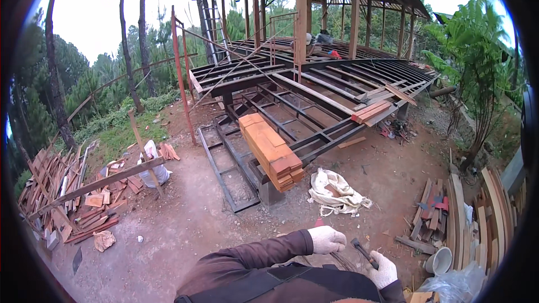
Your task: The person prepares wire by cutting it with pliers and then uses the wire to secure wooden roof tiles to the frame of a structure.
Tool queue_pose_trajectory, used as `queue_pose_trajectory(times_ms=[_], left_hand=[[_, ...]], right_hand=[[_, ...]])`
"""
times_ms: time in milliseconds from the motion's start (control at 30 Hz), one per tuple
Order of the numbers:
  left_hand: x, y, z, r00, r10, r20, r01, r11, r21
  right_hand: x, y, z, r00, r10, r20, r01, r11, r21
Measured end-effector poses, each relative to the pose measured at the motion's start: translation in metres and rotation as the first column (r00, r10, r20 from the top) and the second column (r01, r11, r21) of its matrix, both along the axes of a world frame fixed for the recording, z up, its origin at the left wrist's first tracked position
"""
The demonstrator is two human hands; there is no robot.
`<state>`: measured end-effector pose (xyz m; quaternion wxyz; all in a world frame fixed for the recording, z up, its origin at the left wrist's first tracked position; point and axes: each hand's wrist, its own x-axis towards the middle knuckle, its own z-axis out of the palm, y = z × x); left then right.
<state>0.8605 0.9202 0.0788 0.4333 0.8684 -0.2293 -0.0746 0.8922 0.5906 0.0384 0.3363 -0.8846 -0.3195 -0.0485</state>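
My left hand, in a white knit glove, is curled closed near the bottom middle. Thin dark strands that look like wire run down from its fingers toward my body. A small red tip shows just beyond this hand; what it belongs to is hidden. To the right, my gloved right hand is wrapped around the handle of what looks like a hammer, its dark head pointing up and left. Both hands are held close in front of my body.
Orange-brown boards lie stacked on a dark metal floor frame. A whitish sack rests on the dirt ahead. Long planks and a white bucket are at right. Scrap wood is heaped left, behind a wooden rail.
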Motion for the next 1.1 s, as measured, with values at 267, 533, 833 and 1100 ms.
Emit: queue_pose_trajectory(times_ms=[267,533,833,1100], left_hand=[[0.204,-0.013,-0.007,0.988,-0.006,0.152,-0.014,0.991,0.131],[0.401,-0.030,-0.064,0.723,-0.161,0.672,-0.037,0.962,0.270],[0.596,-0.110,0.005,0.814,0.526,0.245,-0.561,0.821,0.102],[0.799,-0.129,-0.010,0.628,0.758,-0.174,-0.754,0.539,-0.375]], right_hand=[[0.167,-0.023,0.021,0.548,0.154,-0.822,0.384,0.827,0.410],[0.408,-0.135,-0.054,0.945,-0.328,-0.003,0.319,0.922,-0.221],[0.628,-0.214,-0.053,0.808,-0.354,-0.472,0.469,0.870,0.150],[0.790,-0.234,-0.048,0.516,-0.145,-0.844,0.753,0.547,0.366]])
